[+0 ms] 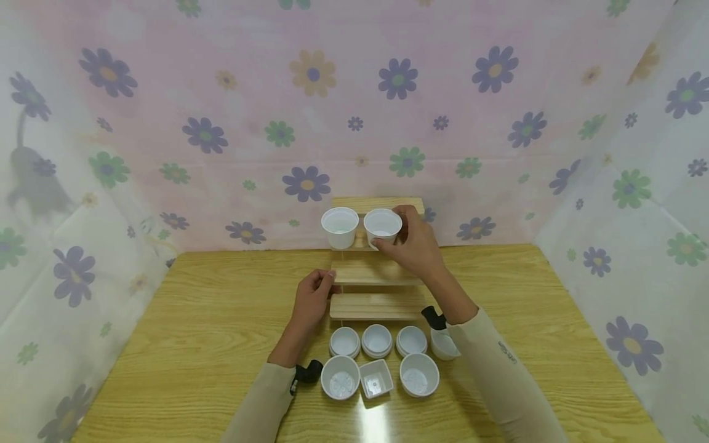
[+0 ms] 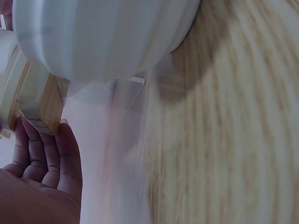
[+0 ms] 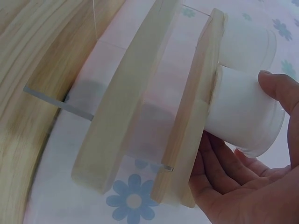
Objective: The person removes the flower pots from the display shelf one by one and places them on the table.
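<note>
In the head view, a stepped wooden display shelf with three light-wood tiers [image 1: 378, 306] stands at the middle of a wood-grain table [image 1: 210, 320], against a pale flowered backdrop [image 1: 310, 74]. The right hand [image 1: 412, 243] grips a white plastic round cup [image 1: 382, 226] with thumb and fingers curled round its side; the cup sits on the upper tier, just beside a second white round cup [image 1: 340, 226] to its left. The left hand [image 1: 312, 298] rests at the left end of the middle tier, its fingers curled against the plank edge. In front of the shelf lie three white round lids [image 1: 377, 340] in a row, another small white cup [image 1: 444, 344], two wider white round tubs [image 1: 340, 377] and a white square tub [image 1: 376, 378] between them. In the left wrist view, the left hand's fingers [image 2: 56, 149] touch the wooden plank end [image 2: 46, 105]; a blurred white tub [image 2: 103, 32] fills the top. In the right wrist view, the right hand [image 3: 243, 182] holds the cup [image 3: 238, 114] against the shelf's top plank [image 3: 196, 107], thumb above and fingers below, with the neighbouring cup [image 3: 245, 42] touching it or nearly so.
</note>
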Available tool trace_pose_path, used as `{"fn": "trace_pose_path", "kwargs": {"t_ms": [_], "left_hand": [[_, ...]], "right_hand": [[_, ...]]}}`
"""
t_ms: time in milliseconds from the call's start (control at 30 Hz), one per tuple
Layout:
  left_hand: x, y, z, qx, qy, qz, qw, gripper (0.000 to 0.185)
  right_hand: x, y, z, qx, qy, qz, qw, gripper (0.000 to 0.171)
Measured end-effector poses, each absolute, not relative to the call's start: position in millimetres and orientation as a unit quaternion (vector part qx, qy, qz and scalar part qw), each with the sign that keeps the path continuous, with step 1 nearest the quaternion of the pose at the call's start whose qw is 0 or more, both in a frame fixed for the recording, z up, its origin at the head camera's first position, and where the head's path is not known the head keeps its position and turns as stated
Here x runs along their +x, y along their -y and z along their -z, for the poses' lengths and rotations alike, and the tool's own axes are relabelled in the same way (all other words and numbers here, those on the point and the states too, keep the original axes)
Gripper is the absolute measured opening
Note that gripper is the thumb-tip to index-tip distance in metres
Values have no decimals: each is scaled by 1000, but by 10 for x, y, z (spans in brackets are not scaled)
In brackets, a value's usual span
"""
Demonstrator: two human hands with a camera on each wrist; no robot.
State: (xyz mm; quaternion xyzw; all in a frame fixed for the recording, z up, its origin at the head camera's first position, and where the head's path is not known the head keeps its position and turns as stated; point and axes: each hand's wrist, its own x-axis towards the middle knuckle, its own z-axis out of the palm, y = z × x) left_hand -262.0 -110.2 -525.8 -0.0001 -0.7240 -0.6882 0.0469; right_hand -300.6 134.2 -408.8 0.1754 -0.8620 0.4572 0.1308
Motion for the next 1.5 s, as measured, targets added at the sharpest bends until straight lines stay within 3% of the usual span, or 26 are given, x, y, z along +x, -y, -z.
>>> {"fn": "trace_pose_path", "kwargs": {"t_ms": [1500], "left_hand": [[-2610, 1105, 5283, 3, 720, 692, 46, 26]], "right_hand": [[-2531, -1709, 4067, 147, 858, -484, 88, 76]]}}
